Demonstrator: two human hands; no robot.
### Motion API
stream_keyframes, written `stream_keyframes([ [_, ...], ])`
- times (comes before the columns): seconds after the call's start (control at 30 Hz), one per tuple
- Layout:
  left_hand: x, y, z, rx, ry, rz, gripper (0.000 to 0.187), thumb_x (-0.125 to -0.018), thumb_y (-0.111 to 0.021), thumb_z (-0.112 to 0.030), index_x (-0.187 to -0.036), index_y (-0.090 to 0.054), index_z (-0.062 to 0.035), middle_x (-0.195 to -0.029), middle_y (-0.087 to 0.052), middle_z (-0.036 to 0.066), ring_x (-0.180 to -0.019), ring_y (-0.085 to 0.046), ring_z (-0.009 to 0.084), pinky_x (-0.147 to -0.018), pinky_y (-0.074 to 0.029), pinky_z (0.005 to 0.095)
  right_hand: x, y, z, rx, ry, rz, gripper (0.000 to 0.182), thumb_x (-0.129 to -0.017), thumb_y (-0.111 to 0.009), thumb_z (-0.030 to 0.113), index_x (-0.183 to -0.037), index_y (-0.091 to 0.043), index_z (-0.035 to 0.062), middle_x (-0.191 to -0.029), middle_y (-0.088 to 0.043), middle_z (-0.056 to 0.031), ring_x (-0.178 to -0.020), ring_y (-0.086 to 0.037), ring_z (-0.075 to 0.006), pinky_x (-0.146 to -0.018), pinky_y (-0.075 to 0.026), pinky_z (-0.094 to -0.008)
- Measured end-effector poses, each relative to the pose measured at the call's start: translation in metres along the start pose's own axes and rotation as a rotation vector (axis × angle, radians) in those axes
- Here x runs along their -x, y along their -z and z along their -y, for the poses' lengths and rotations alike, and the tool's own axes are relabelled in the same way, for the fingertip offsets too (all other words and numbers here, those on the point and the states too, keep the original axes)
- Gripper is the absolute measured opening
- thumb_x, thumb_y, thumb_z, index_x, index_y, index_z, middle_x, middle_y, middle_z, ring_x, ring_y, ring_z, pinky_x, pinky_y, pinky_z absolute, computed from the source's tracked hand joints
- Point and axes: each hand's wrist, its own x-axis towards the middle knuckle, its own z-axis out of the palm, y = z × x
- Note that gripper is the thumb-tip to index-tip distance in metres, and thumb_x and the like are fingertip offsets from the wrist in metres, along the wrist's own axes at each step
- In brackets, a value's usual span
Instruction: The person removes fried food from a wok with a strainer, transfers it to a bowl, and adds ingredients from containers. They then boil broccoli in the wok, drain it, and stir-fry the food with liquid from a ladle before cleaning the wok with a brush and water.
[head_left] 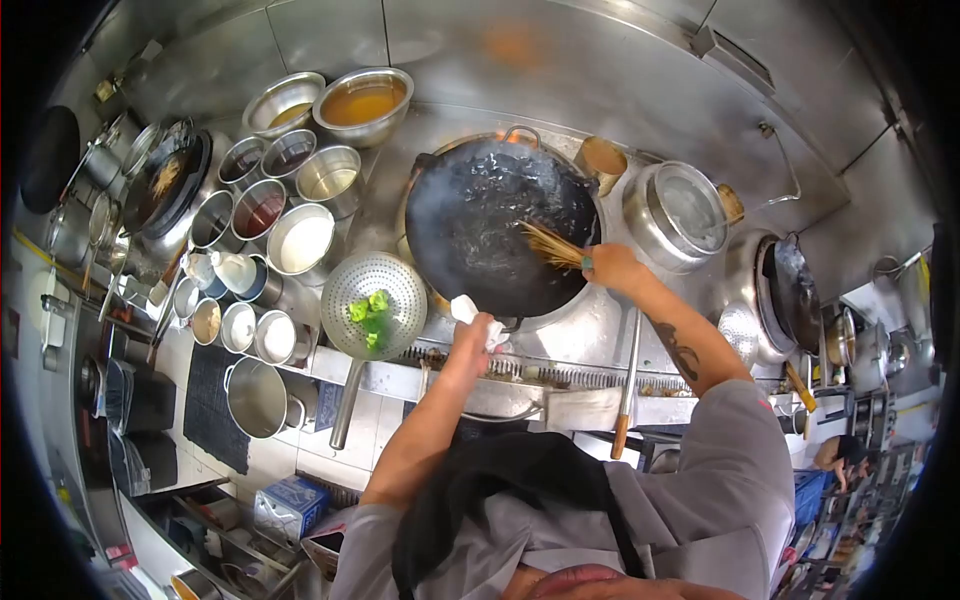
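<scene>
A large black wok [460, 230] with water and steam in it sits on the stove. My right hand [612, 268] is closed round a bamboo brush [552, 246], whose bristles reach into the wok at its right side. With my left hand [478, 338] I grip a white cloth [470, 313] at the wok's near edge, by its small handle. Just left of the wok, a perforated ladle [397, 290] holds several green broccoli pieces [371, 312].
Bowls of yellowish liquid [364, 102] stand at the back left, above several metal seasoning pots [302, 238]. A lidded pot [680, 215] is on the right. A long wooden-handled utensil [627, 385] lies across the stove's front edge. Another person [842, 455] is at far right.
</scene>
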Motion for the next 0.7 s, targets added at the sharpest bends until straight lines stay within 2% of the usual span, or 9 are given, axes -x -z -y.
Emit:
stream_keyframes([
  [0.1,-0.002,0.003,-0.001,-0.054,0.008,0.011,0.023,-0.084,-0.054,-0.017,-0.103,-0.048,-0.0058,-0.083,-0.058,0.008,-0.065,-0.059,0.0210,-0.042,-0.044,0.0322,-0.049,-0.019,-0.011,-0.002,0.122,-0.055,0.027,-0.074,-0.062,0.025,-0.090,-0.069,0.0054,-0.088,-0.067,-0.0197,-0.085,-0.066,-0.0350,-0.077,-0.053,-0.0437],
  [0.17,-0.004,0.005,0.000,-0.058,0.042,0.003,0.022,-0.084,-0.054,-0.018,-0.102,-0.048,-0.0066,-0.082,-0.058,0.008,-0.066,-0.059,0.0209,-0.042,-0.044,0.0323,-0.106,-0.035,0.006,-0.134,0.019,-0.172,0.028,-0.074,-0.061,0.026,-0.092,-0.069,0.0048,-0.092,-0.067,-0.0215,-0.090,-0.065,-0.0354,-0.080,-0.052,-0.0439],
  [0.23,-0.007,0.005,-0.002,-0.053,0.065,-0.006,0.021,-0.084,-0.054,-0.018,-0.102,-0.048,-0.0073,-0.082,-0.057,0.007,-0.066,-0.059,0.0208,-0.043,-0.044,0.0324,-0.145,-0.045,0.048,-0.283,-0.069,-0.087,0.030,-0.076,-0.060,0.026,-0.092,-0.068,0.0030,-0.094,-0.067,-0.0216,-0.091,-0.065,-0.0360,-0.082,-0.052,-0.0439],
  [0.3,-0.003,0.003,0.001,-0.091,0.013,-0.033,0.021,-0.084,-0.054,-0.018,-0.101,-0.048,-0.0080,-0.082,-0.057,0.006,-0.066,-0.058,0.0205,-0.045,-0.044,0.0328,-0.121,-0.032,0.105,-0.318,-0.008,-0.062,0.029,-0.076,-0.059,0.026,-0.090,-0.068,0.0027,-0.094,-0.066,-0.0223,-0.091,-0.065,-0.0368,-0.082,-0.051,-0.0441],
  [0.4,-0.004,0.003,0.001,-0.091,0.035,-0.027,0.022,-0.084,-0.055,-0.019,-0.101,-0.048,-0.0083,-0.082,-0.058,0.006,-0.067,-0.058,0.0206,-0.047,-0.045,0.0339,-0.057,-0.019,0.130,-0.309,0.142,0.050,0.029,-0.076,-0.059,0.026,-0.090,-0.068,0.0026,-0.094,-0.066,-0.0224,-0.091,-0.064,-0.0372,-0.081,-0.051,-0.0447],
  [0.5,-0.003,0.003,0.000,-0.079,0.047,-0.033,0.023,-0.083,-0.056,-0.020,-0.102,-0.048,-0.0081,-0.082,-0.058,0.007,-0.067,-0.059,0.0206,-0.046,-0.045,0.0334,0.018,-0.002,0.101,-0.320,0.276,0.196,0.028,-0.076,-0.061,0.028,-0.090,-0.068,0.0051,-0.091,-0.066,-0.0211,-0.088,-0.065,-0.0368,-0.079,-0.052,-0.0441],
  [0.57,-0.002,0.005,-0.001,-0.065,0.022,-0.030,0.023,-0.084,-0.056,-0.020,-0.102,-0.049,-0.0067,-0.083,-0.058,0.007,-0.066,-0.059,0.0209,-0.044,-0.044,0.0323,0.033,0.001,0.035,-0.288,0.443,0.284,0.034,-0.077,-0.063,0.030,-0.103,-0.066,0.0085,-0.087,-0.067,-0.0194,-0.084,-0.065,-0.0366,-0.074,-0.051,-0.0459],
  [0.63,-0.002,0.003,-0.003,-0.057,0.010,-0.017,0.024,-0.084,-0.056,-0.019,-0.102,-0.048,-0.0061,-0.083,-0.058,0.008,-0.066,-0.059,0.0210,-0.043,-0.044,0.0320,0.028,0.061,0.007,-0.185,0.076,0.523,0.036,-0.077,-0.063,0.030,-0.106,-0.065,0.0087,-0.090,-0.067,-0.0194,-0.086,-0.065,-0.0356,-0.077,-0.051,-0.0448],
  [0.7,-0.001,0.003,0.000,-0.047,-0.002,0.000,0.024,-0.084,-0.055,-0.019,-0.102,-0.048,-0.0055,-0.083,-0.058,0.008,-0.066,-0.060,0.0211,-0.042,-0.044,0.0317,0.010,0.046,-0.019,-0.031,0.015,0.396,0.037,-0.076,-0.064,0.029,-0.107,-0.064,0.0090,-0.090,-0.067,-0.0190,-0.087,-0.064,-0.0350,-0.078,-0.051,-0.0439],
])
